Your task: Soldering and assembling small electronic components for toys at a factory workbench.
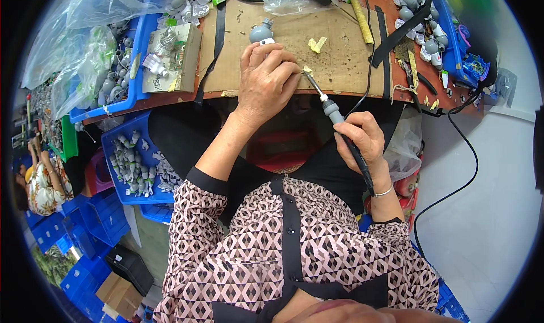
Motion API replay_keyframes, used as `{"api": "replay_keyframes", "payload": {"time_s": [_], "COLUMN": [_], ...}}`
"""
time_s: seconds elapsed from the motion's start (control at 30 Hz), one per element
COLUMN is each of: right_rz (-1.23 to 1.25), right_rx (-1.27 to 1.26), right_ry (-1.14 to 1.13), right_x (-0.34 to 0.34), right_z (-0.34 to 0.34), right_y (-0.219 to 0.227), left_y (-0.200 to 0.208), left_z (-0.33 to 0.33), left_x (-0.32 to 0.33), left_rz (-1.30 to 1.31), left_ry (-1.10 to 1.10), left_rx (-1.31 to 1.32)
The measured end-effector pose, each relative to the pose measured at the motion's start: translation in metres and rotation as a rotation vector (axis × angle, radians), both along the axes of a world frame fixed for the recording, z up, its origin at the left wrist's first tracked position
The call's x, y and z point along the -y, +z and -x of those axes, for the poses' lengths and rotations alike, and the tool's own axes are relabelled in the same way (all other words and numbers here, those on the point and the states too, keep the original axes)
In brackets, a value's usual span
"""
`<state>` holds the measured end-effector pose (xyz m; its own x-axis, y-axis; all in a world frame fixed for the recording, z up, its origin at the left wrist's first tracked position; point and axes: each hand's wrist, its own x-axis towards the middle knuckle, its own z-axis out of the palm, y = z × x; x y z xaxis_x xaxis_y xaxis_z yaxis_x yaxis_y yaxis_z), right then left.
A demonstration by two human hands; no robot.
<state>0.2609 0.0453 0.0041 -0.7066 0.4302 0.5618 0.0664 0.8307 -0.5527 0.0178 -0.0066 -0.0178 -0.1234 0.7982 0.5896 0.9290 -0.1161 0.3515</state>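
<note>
My left hand (267, 76) is closed round a small grey-and-white plastic piece (262, 33) with a rounded body, resting low over the cardboard sheet (345, 68). Its lower part is hidden by my fingers. In my right hand (362, 140) is a soldering iron (333, 112), gripped like a pen by its dark handle. The iron's thin tip points up and left, close to my left fingertips, beside a scrap of yellow material. I cannot make out whether the tip touches anything. Another crumpled yellow scrap (317, 44) lies farther back on the cardboard.
Blue bins of grey-and-white parts flank the bench, one at left (139, 68) and one at right (453, 51). A box-like device (173, 56) stands left of the cardboard. Pliers (422, 79) and a black cable (476, 158) lie at right. A blue tray (122, 187) of parts sits lower left.
</note>
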Motion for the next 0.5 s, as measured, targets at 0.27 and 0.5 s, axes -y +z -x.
{"api": "replay_keyframes", "payload": {"time_s": [0.27,0.5], "right_rz": [0.013,0.017], "right_rx": [-0.022,-0.026], "right_ry": [-0.003,-0.009], "right_x": [0.0005,0.0033], "right_z": [0.0014,-0.0017], "right_y": [-0.0011,-0.0021], "left_y": [-0.0025,-0.0032], "left_z": [0.0009,-0.0001], "left_x": [-0.0014,0.0004], "left_rz": [-0.028,-0.022], "left_ry": [-0.001,-0.003], "left_rx": [-0.010,-0.009]}}
